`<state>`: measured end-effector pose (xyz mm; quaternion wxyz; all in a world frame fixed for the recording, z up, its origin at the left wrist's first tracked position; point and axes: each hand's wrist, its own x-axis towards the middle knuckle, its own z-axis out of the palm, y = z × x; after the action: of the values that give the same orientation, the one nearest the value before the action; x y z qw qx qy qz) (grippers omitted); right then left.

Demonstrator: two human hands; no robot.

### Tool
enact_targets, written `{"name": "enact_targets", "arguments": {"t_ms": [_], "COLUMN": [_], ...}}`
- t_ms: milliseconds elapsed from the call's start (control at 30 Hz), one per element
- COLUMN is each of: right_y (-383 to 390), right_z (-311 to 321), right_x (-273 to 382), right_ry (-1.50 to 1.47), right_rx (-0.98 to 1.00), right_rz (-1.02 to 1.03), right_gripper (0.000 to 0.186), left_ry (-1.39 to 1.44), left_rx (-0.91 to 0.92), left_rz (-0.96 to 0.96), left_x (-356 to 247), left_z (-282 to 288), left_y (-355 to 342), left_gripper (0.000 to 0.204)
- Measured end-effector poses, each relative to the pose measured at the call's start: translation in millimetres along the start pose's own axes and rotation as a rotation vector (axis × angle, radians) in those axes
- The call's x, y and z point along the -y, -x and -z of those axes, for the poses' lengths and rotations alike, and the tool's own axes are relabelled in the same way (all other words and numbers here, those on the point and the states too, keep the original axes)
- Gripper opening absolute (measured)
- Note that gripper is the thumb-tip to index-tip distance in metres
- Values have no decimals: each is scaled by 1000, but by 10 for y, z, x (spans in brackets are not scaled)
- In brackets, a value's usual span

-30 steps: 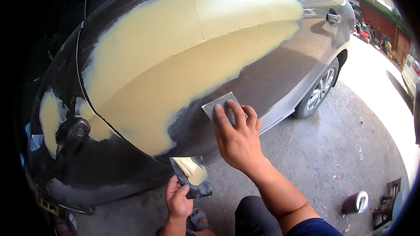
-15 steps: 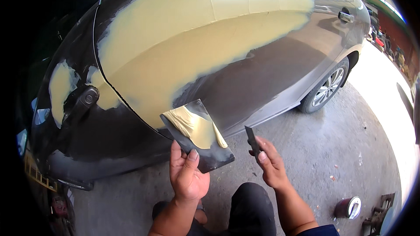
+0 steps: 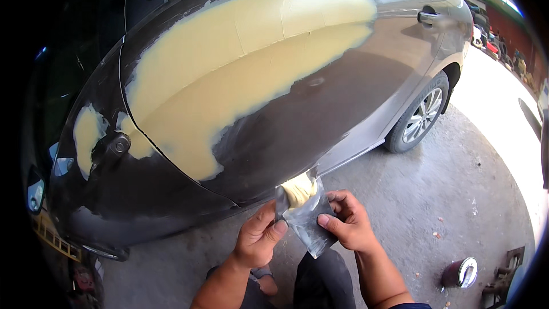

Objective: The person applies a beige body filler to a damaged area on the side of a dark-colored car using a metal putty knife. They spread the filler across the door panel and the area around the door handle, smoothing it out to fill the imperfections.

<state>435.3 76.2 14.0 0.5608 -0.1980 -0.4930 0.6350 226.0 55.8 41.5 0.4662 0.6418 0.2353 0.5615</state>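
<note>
My left hand (image 3: 260,237) is closed on the left edge of a flat dark mixing board (image 3: 280,200), in front of the car door. A mound of pale yellow putty (image 3: 300,190) sits toward the board's far end. My right hand (image 3: 347,222) grips a flat grey spreader (image 3: 314,232), its thumb lying on top. The spreader overlaps the board, and where one ends and the other begins is hard to make out. Ahead, a wide coat of yellow putty (image 3: 229,74) covers much of the brown car door (image 3: 343,103). A smaller putty patch (image 3: 88,140) lies farther left.
A round side mirror or knob-like black part (image 3: 119,144) sticks out at the left. The car's rear wheel (image 3: 423,115) stands at the right. On the concrete floor (image 3: 412,194) a tin can (image 3: 459,273) sits at the lower right. My knees are below my hands.
Both hands have come together, the right one moving in with the spreader to meet the board. The board has shifted right and tilted, and its putty is now bunched at the far end.
</note>
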Motion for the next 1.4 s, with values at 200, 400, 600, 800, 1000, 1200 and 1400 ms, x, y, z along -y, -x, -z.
{"name": "enact_targets", "arguments": {"t_ms": [200,400,600,800,1000,1200,1400], "right_y": [-261,-564,-749,-776,-654,-706,-1240], "right_z": [170,95,223,371,-183,-132,225], "right_x": [334,750,726,533,338,93,342], "right_ry": [115,569,828,1228,1462,1534,1301], "right_rx": [23,452,515,78,-71,30,-445], "right_rz": [199,571,283,371,711,625,772], "right_gripper": [41,49,57,48,52,37,36], "left_ry": [-783,286,382,365,309,-161,-387], "left_rx": [300,86,116,-143,-272,-261,-353], "left_rz": [-147,202,183,94,83,-28,-258], "left_x": [133,417,558,329,202,261,422], "left_z": [282,621,662,505,403,464,672], "left_y": [-171,-231,-262,-358,-402,-351,-387], "left_gripper": [35,38,40,43,41,43,34]}}
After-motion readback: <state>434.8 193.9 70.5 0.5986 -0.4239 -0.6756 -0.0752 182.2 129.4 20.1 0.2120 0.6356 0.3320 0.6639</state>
